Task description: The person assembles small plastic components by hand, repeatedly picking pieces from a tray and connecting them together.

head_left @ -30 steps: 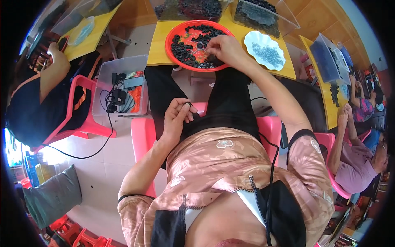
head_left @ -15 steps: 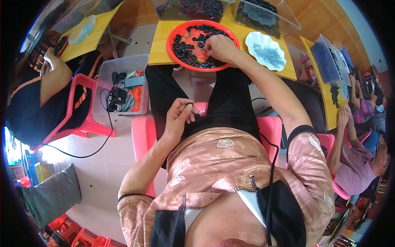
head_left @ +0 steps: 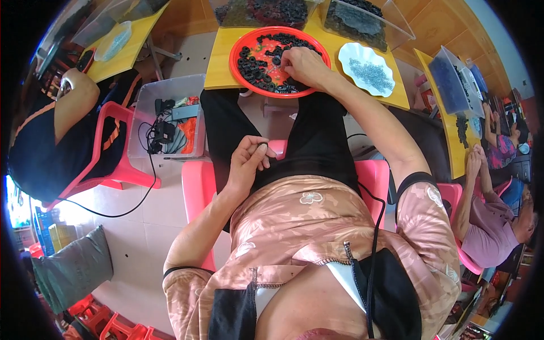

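Note:
Small black ring-like parts (head_left: 253,72) lie scattered in a round red tray (head_left: 234,56) on the yellow table. My right hand (head_left: 303,67) reaches into the tray's right half, its fingers bent down among the parts; whether they pinch one is hidden. Above my lap, my left hand (head_left: 249,158) is closed, thumb against the curled fingers. A small dark piece shows at its fingertips, too little of it to tell the kind. To the right of the tray stands a white scalloped dish (head_left: 344,55) of small clear bits.
Clear bins of black parts (head_left: 362,25) stand at the table's far side. A clear plastic box (head_left: 139,122) with cables and adapters sits on the floor at left, near a pink chair (head_left: 107,153). Other people work at yellow tables (head_left: 453,153) on both sides.
My right hand stays in the tray with only a slight shift of the fingers. The left hand holds still. The person at far left has moved an arm.

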`<action>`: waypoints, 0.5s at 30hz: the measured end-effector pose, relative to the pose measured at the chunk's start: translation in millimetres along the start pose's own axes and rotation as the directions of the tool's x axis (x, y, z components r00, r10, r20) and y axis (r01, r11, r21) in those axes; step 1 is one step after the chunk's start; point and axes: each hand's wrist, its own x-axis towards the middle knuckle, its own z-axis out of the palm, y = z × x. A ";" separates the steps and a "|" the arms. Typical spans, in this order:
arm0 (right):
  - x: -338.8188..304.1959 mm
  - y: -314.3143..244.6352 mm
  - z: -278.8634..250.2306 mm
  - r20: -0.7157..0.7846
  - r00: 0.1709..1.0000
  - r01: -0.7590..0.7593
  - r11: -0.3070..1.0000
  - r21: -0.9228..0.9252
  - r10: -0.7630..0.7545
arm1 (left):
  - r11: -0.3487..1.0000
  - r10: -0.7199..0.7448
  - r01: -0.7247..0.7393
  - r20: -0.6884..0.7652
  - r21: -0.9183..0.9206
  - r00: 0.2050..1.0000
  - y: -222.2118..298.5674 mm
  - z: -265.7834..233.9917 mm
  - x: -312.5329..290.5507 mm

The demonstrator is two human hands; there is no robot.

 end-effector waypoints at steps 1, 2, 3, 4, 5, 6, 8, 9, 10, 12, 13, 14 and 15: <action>-0.6 -0.4 -0.1 0.000 1.000 -0.002 1.000 0.000 0.002 | 1.000 -0.004 0.004 -0.003 0.008 1.000 0.5 0.4 -0.1; -1.1 -0.9 -0.1 -0.026 0.999 -0.023 1.000 -0.019 0.023 | 1.000 -0.005 0.005 -0.002 0.008 1.000 0.4 0.4 -0.1; -1.5 -1.3 -0.3 -0.052 0.998 -0.046 0.998 -0.038 0.044 | 1.000 -0.001 0.001 0.002 0.007 1.000 0.1 0.3 0.1; -0.6 -1.1 -0.7 -0.052 0.998 -0.045 0.998 -0.038 0.043 | 1.000 0.004 -0.004 0.005 0.007 1.000 -0.1 0.1 0.3; 0.9 -0.8 -1.5 -0.012 0.998 -0.054 0.997 -0.056 0.053 | 1.000 0.004 -0.004 0.004 0.007 1.000 -0.4 0.0 0.5; 1.7 -0.8 -1.8 0.027 0.998 -0.062 0.995 -0.075 0.064 | 1.000 0.005 -0.005 0.008 0.007 1.000 -0.7 0.0 0.5; 0.9 0.3 0.7 0.010 0.999 -0.035 0.998 -0.054 0.035 | 1.000 0.007 -0.007 0.011 0.007 1.000 -0.7 0.1 0.8; 0.4 0.9 1.8 -0.007 1.000 -0.008 0.999 -0.033 0.008 | 1.000 0.006 -0.006 0.012 0.008 1.000 -0.8 0.2 0.7; -0.1 0.0 2.1 -0.006 1.000 -0.008 0.999 -0.032 0.007 | 1.000 0.004 -0.004 0.012 0.008 1.000 -1.3 -0.1 0.3; -1.3 -1.8 2.9 -0.031 0.999 0.025 1.000 -0.007 -0.025 | 1.000 0.005 -0.005 0.014 0.002 1.000 -2.5 -0.7 0.8; -1.9 -2.1 3.4 -0.032 0.999 0.023 1.000 -0.006 -0.023 | 1.000 0.006 -0.006 0.018 -0.004 1.000 -2.9 -0.5 1.1; -2.2 -2.5 4.1 -0.043 0.999 0.020 1.000 0.001 -0.020 | 1.000 0.005 -0.005 0.019 -0.003 1.000 -2.5 -0.3 1.0; -2.6 -2.7 4.6 -0.055 0.998 0.017 1.000 0.007 -0.016 | 1.000 0.005 -0.005 0.015 0.002 1.000 -1.7 0.0 0.7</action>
